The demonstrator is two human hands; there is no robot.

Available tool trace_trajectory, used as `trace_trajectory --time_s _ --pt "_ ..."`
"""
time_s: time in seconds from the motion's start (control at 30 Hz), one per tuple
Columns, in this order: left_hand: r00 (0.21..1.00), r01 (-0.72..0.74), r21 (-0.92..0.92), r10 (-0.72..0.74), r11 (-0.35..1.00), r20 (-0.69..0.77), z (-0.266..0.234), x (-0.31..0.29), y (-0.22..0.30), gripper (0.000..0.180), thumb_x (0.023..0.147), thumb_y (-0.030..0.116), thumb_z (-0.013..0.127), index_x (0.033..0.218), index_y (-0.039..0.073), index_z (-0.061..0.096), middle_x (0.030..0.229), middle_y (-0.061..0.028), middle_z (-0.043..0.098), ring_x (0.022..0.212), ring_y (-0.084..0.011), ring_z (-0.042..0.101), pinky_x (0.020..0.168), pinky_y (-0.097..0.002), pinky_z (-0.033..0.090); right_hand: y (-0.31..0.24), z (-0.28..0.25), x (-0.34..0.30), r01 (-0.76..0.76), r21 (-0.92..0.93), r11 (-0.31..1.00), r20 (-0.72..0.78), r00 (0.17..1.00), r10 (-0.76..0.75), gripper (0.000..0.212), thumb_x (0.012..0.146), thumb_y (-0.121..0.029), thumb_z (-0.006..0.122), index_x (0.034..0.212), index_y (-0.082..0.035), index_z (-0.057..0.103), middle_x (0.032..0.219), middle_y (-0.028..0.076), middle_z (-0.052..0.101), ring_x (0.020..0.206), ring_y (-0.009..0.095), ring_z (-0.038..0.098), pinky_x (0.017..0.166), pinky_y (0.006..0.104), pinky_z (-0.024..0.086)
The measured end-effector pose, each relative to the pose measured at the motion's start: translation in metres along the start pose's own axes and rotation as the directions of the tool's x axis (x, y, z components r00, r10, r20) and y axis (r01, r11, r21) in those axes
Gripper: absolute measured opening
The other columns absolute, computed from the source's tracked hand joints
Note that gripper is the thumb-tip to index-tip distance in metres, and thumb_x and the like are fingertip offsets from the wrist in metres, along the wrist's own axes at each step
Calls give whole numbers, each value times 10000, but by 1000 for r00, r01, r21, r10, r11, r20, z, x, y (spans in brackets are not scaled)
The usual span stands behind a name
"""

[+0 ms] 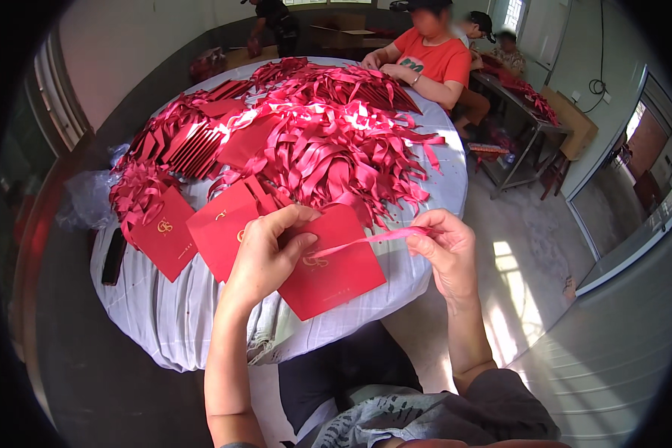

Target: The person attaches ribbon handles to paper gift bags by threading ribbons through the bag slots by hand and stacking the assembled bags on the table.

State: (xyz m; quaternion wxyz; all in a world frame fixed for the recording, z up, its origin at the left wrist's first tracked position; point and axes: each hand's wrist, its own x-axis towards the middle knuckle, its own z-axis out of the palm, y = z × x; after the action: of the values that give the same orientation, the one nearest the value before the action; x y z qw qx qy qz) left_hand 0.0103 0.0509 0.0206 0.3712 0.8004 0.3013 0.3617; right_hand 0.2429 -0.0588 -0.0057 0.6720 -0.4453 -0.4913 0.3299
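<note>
My left hand [272,246] is closed at the upper left edge of a flat red paper bag [340,280] with gold print, thumb and forefinger curled over it. My right hand [449,250] pinches one end of a pink-red ribbon [377,238], which stretches across the bag's front toward my left thumb. Where the ribbon's other end is fixed, I cannot make out. Beside my left wrist lies another red bag [220,224], partly covered by the hand. Farther left is a red bag [168,235] with ribbons at its top.
A heap of loose red ribbons [336,153] and stacked red bags [190,149] cover much of the round, white-cloth-covered table [157,313]. A dark, narrow object [113,256] lies at its left edge near clear plastic [89,198]. Across sits a person in a red shirt [437,60]; others work behind.
</note>
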Motion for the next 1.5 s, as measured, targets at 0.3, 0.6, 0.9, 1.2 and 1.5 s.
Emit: trace_trajectory --time_s 0.3,0.6,0.9,1.2,1.5 --pt "965 -259 19 258 966 53 13 6 7 648 770 -158 536 1366 96 498 972 -135 647 839 -163 611 791 -290 493 3 39 -8 -87 483 871 202 979 -14 210 939 -205 601 961 -35 480 636 78 572 562 207 606 719 427 536" --pt "999 28 -162 -23 986 32 16 3 -2 352 787 -85 629 1121 -14 544 868 -104 649 802 -153 633 732 -281 504 11 50 -10 -166 193 967 246 962 116 180 983 -153 539 979 27 537 715 28 557 565 80 544 505 223 451" --pt "1000 10 -40 -9 999 27 19 2 14 224 785 -30 653 1007 -35 620 841 -160 697 753 -211 697 683 -307 526 13 55 -8 -142 -54 988 164 975 149 131 955 -109 564 902 9 586 625 -7 555 515 22 490 464 184 380" --pt "983 -184 221 186 958 13 21 -7 28 250 749 -42 617 995 0 635 812 -182 661 774 -334 648 719 -370 471 10 58 -15 -162 -111 980 79 982 171 127 927 -73 598 857 30 578 720 -1 589 691 20 509 603 209 432" --pt "961 -262 382 278 886 15 34 -6 39 217 758 -16 630 967 44 637 756 -128 620 721 -295 577 698 -373 394 19 55 -18 -57 -156 986 -32 998 52 113 925 -92 595 843 -17 614 661 -59 556 578 0 480 493 183 364"
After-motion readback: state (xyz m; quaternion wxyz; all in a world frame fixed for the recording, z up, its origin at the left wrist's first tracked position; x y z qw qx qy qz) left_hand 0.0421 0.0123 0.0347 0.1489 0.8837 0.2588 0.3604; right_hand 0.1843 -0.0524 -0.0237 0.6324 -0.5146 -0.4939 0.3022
